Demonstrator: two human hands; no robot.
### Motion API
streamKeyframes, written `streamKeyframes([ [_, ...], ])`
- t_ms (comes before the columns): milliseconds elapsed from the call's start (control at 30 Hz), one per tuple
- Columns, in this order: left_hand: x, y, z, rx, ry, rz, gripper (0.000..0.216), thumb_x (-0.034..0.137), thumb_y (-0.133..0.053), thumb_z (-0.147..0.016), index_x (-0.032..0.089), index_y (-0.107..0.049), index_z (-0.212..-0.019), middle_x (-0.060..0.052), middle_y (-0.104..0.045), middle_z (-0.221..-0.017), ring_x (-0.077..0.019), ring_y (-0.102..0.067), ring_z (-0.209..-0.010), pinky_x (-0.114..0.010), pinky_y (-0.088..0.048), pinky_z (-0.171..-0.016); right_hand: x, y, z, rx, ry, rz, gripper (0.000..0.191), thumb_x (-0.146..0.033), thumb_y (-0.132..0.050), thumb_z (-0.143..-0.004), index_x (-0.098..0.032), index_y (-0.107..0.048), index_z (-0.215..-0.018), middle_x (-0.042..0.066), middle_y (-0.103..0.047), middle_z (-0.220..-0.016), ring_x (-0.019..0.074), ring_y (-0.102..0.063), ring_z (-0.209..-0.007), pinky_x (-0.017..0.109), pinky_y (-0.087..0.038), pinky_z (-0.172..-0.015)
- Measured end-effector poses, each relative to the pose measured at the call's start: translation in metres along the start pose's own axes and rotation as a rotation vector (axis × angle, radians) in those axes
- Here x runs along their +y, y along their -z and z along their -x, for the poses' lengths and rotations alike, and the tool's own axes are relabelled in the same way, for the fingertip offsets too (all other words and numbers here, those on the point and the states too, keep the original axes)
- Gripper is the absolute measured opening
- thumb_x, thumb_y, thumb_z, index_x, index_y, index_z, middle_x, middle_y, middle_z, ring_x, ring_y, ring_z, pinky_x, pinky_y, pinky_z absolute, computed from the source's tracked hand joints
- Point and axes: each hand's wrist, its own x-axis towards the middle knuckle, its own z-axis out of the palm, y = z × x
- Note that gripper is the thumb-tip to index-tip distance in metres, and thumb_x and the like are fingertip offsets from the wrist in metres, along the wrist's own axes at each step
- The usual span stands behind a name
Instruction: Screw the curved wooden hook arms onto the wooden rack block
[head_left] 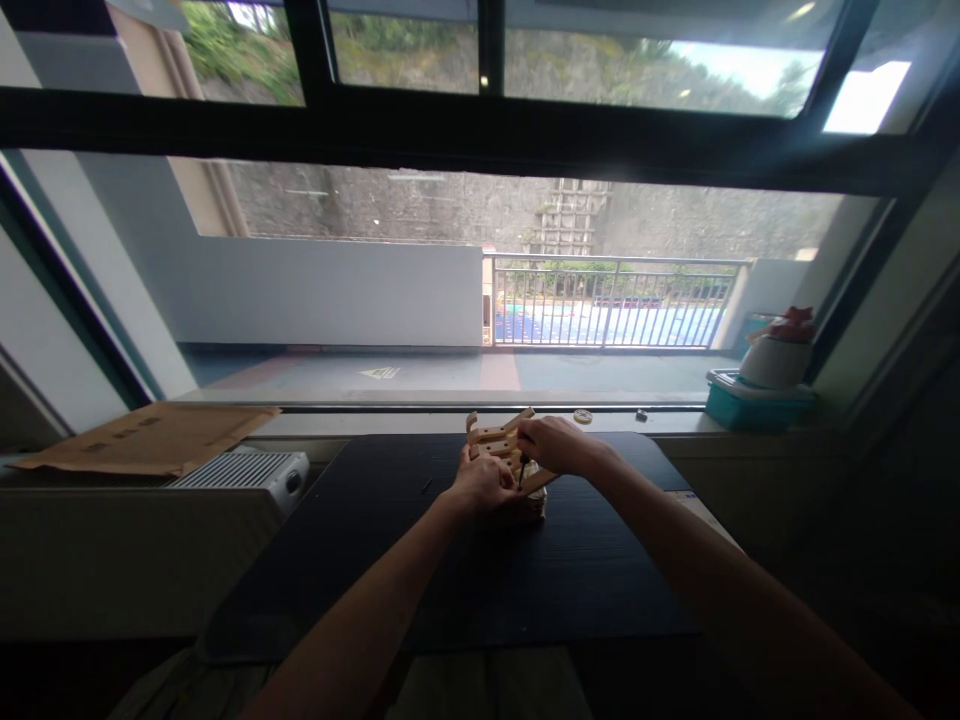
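Observation:
A small wooden model (496, 440) made of pale slats with holes stands at the far middle of a black mat (420, 570). My left hand (480, 487) is closed around its lower left side. My right hand (553, 445) grips the upper right of the model, fingers curled, with a thin dark tool or pin (521, 472) poking down from them. A wooden strip (541, 481) sticks out below my right hand. The model's base is partly hidden behind my left hand.
A white heater-like unit (251, 473) and flat cardboard (150, 436) lie at the left. On the window sill are a teal box (757, 408) with a white pot (776, 360), a small round piece (583, 416) and a tiny dark part (640, 413).

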Motion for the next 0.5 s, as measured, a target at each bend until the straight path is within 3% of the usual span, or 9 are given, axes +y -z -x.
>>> streamKeyframes([
  [300, -0.003, -0.004, 0.001, 0.03, -0.014, 0.059, 0.022, 0.035, -0.061, -0.077, 0.022, -0.067, -0.061, 0.0, -0.071, -0.078, -0.0269, -0.055, -0.105, -0.061, -0.002, -0.107, 0.015, -0.004, -0.016, -0.023, 0.051, -0.013, 0.028, -0.03, -0.039, -0.094, -0.014, -0.062, -0.091, 0.007, -0.065, -0.078, 0.0131, -0.054, -0.063, 0.025, -0.029, -0.054],
  [500, -0.006, -0.003, 0.0, 0.022, -0.028, 0.078, 0.021, 0.034, -0.061, -0.077, 0.022, -0.067, -0.061, 0.0, -0.07, -0.077, -0.0252, -0.055, -0.103, -0.059, -0.001, -0.108, 0.019, 0.009, -0.013, -0.063, 0.094, -0.026, 0.023, -0.03, -0.045, -0.091, -0.017, -0.064, -0.091, 0.003, -0.063, -0.071, 0.011, -0.049, -0.057, 0.025, -0.025, -0.052],
])
